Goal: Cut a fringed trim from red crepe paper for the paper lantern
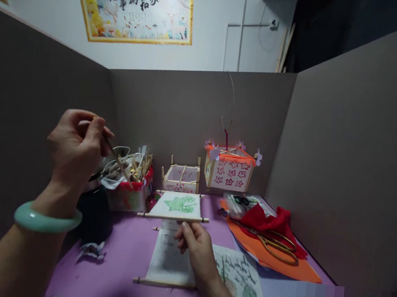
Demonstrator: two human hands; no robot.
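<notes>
At the left, my raised left hand [78,147] is closed around a slender stick-like tool [120,166], which slants down to the right; its exact kind I cannot make out. My right hand [197,247] is closed at the lower wooden stick of a white paper panel [182,205] with a green drawing, thumb and fingers at the stick. Beneath, a second white panel [169,254] with wooden sticks lies on the purple tabletop [128,240], partly behind my right hand. A sheet with tree-like drawings [239,280] lies to the right of that hand.
At the back stand a stick-and-paper frame [181,177] and a lantern [229,173] with red stars. A crowded box [127,198] and a dark container [93,218] are on the left. Gold-handled scissors [278,246] rest on orange paper [299,270]. Grey partitions [195,115] surround the table.
</notes>
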